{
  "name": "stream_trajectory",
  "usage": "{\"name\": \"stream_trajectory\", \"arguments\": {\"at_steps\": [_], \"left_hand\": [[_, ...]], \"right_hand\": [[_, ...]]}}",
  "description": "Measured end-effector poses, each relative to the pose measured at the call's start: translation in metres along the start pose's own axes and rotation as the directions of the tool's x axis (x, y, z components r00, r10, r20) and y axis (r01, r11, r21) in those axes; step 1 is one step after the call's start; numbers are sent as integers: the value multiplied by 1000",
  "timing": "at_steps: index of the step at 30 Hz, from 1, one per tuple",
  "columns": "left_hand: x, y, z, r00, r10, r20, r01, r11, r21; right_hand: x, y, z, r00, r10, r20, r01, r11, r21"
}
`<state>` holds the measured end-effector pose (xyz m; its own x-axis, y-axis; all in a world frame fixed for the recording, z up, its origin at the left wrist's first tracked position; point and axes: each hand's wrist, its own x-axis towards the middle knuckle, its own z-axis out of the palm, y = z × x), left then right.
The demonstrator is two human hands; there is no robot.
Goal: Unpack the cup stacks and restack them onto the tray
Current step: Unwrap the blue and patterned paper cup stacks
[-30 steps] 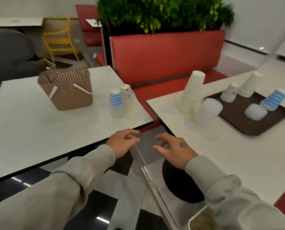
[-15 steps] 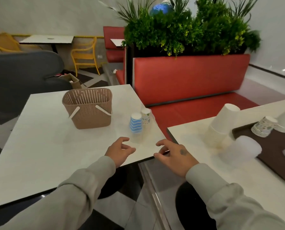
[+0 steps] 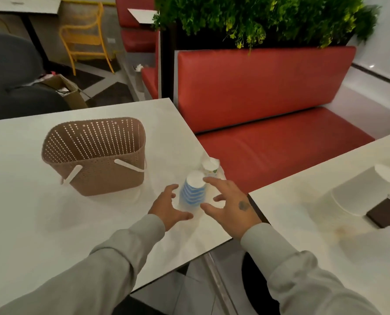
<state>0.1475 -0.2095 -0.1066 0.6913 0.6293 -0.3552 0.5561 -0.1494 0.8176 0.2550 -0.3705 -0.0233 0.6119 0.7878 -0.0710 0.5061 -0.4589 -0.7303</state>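
A blue-striped cup stack (image 3: pixel 192 190) stands upside down near the right edge of the left table (image 3: pixel 30 219), inside clear wrap. A second stack with a leaf print (image 3: pixel 210 167) stands just behind it. My left hand (image 3: pixel 167 206) is spread open just left of the blue stack. My right hand (image 3: pixel 229 204) is open on its right, fingers reaching around it; I cannot tell whether they touch. On the right table stands a tall white cup stack (image 3: pixel 366 189) beside a corner of the brown tray (image 3: pixel 384 212).
A tan perforated basket (image 3: pixel 94 155) with white handles stands on the left table behind my left hand. A red bench (image 3: pixel 269 123) with a planter of greenery sits beyond. A dark gap separates the two tables. A yellow chair stands far left.
Both hands moved forward from the gap between the tables to either side of the blue-striped stack. My view swung left, so most of the tray has left the frame.
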Motion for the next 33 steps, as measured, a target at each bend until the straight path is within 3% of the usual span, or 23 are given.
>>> {"name": "stream_trajectory", "arguments": {"at_steps": [9,20,27,33], "left_hand": [[41,-12,8,988,52,147,-57,998,26],[50,-16,15,985,103,136,-124,980,154],[44,-11,-5,982,138,129,-152,983,107],[32,-2,-23,981,178,81,-178,984,-3]], "right_hand": [[35,-2,27,999,39,-14,-39,998,-55],[34,0,34,999,38,-13,-39,997,-66],[40,-5,25,1000,13,-17,-14,1000,-7],[45,-22,12,990,-35,-134,50,993,107]]}}
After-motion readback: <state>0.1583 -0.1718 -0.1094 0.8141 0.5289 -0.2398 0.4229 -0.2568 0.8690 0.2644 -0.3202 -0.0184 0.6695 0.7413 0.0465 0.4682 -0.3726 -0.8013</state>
